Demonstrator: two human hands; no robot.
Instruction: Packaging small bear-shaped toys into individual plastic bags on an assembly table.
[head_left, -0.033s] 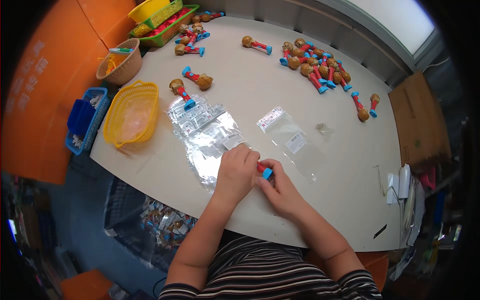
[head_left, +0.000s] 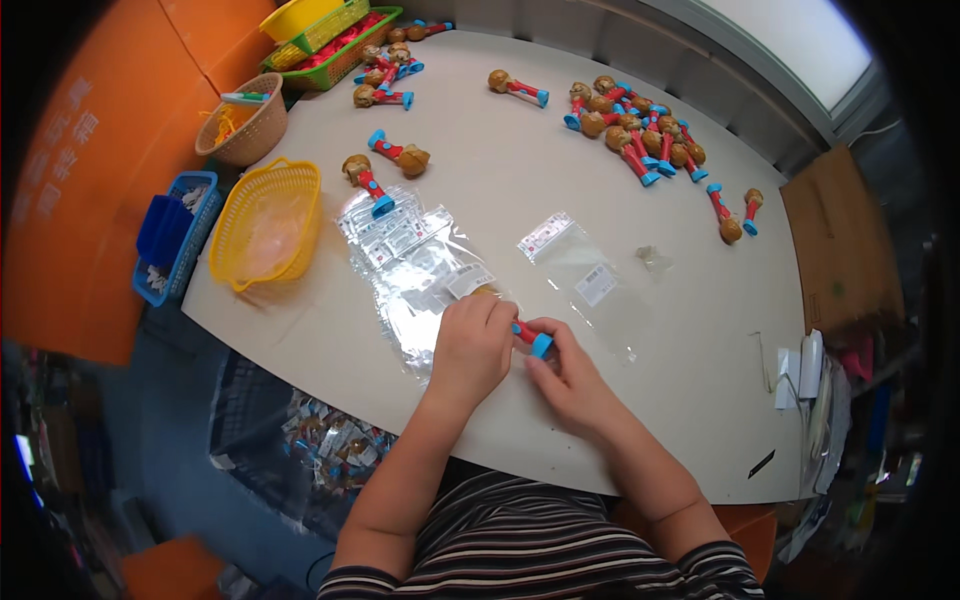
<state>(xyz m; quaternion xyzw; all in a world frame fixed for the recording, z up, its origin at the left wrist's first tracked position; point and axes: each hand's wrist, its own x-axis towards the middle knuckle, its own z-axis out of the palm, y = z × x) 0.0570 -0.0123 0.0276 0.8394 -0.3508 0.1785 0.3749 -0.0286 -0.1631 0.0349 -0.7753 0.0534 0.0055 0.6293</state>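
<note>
A: What have the hands got?

B: The left hand [head_left: 472, 343] is curled around a red toy with a blue end cap [head_left: 532, 339]; the right hand [head_left: 568, 375] pinches that cap. The toy sits at the near edge of the clear bags [head_left: 420, 260].

A: Beyond the bags?

B: Left of them a yellow basket [head_left: 268, 222]; far beyond, a heap of similar toys [head_left: 632, 125].
</note>
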